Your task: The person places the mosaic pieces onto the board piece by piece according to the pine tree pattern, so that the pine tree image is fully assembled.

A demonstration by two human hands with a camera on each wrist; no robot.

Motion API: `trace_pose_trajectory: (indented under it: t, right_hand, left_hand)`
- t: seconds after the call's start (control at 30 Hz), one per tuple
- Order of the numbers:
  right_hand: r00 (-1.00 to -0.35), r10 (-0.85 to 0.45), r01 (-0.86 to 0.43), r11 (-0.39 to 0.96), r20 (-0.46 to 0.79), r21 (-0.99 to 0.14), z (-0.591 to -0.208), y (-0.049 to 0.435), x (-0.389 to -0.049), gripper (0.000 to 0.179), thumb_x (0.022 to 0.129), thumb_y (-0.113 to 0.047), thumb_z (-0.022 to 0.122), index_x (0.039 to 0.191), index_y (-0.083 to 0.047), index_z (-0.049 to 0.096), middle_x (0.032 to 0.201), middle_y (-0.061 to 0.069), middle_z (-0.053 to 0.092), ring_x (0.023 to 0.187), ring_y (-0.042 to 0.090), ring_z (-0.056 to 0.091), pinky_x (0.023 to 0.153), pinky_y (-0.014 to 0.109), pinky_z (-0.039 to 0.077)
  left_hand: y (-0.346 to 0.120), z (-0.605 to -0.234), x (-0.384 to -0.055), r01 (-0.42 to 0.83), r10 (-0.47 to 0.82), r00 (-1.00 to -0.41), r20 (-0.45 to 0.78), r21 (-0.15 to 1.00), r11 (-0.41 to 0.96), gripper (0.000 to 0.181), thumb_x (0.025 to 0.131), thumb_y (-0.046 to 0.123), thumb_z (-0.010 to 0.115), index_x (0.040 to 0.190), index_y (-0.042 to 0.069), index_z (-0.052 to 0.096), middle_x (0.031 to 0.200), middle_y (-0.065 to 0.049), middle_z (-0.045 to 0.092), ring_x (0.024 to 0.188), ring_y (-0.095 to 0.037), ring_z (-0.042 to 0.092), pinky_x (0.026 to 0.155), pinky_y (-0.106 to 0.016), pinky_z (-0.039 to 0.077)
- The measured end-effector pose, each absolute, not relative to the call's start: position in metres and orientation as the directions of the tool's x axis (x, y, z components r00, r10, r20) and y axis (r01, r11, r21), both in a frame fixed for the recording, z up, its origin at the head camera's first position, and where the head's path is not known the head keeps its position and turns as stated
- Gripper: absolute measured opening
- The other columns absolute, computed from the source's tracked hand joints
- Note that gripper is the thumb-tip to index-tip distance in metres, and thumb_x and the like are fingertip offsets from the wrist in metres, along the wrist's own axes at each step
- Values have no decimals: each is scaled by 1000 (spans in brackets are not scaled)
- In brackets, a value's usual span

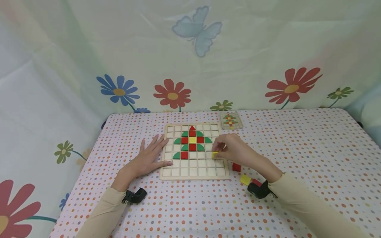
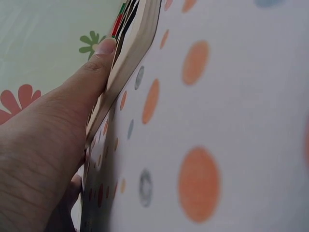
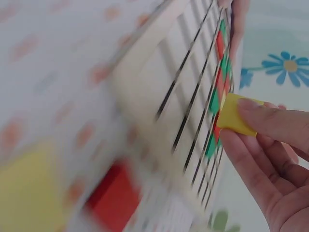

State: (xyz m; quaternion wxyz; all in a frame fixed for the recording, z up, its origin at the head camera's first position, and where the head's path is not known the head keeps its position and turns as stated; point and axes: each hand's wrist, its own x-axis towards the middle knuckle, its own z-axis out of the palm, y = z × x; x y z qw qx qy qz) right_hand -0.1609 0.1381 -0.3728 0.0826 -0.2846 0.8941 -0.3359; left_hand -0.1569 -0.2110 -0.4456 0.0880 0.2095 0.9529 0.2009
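Note:
A wooden grid board (image 1: 193,176) lies on the dotted table, with red, green and yellow pieces set in its cells in a tree-like pattern. My left hand (image 1: 148,157) rests spread at the board's left edge, its thumb (image 2: 89,77) lying on the frame. Above the right part of the grid, my right hand (image 1: 233,149) pinches a yellow square tile (image 3: 236,114) between thumb and fingers. The tile is held apart from the cells in the right wrist view. Its wrist is over the table right of the board.
Right of the board lie a red tile (image 1: 236,167), a yellow tile (image 1: 245,179) and another red tile (image 1: 256,182), partly behind the wrist camera. A pattern card (image 1: 231,120) showing a similar tree lies behind the board's right corner. A flowered curtain (image 1: 143,49) hangs behind.

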Motion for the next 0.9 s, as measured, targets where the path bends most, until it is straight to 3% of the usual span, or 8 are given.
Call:
trace_pose_trajectory:
  t: [0.33, 0.9]
  right_hand:
    - [-786, -611, -485, 515, 94, -707, -382, 87, -181, 9, 85, 5, 83, 88, -2, 78, 83, 2, 74, 75, 12, 64, 71, 26, 57]
    - [-816, -578, -408, 599, -20, -689, -392, 65, -181, 7, 87, 8, 80, 89, 0, 79, 87, 6, 75, 76, 13, 64, 70, 25, 57]
  left_hand:
    - [-209, -444, -158, 359, 431, -898, -91, 416, 836, 98, 95, 63, 68, 168, 15, 24, 176, -7, 12, 162, -31, 2, 123, -69, -9]
    - [-210, -444, -158, 366, 436, -896, -82, 419, 831, 97, 95, 62, 68, 168, 14, 25, 176, -8, 12, 162, -31, 2, 122, -69, -8]
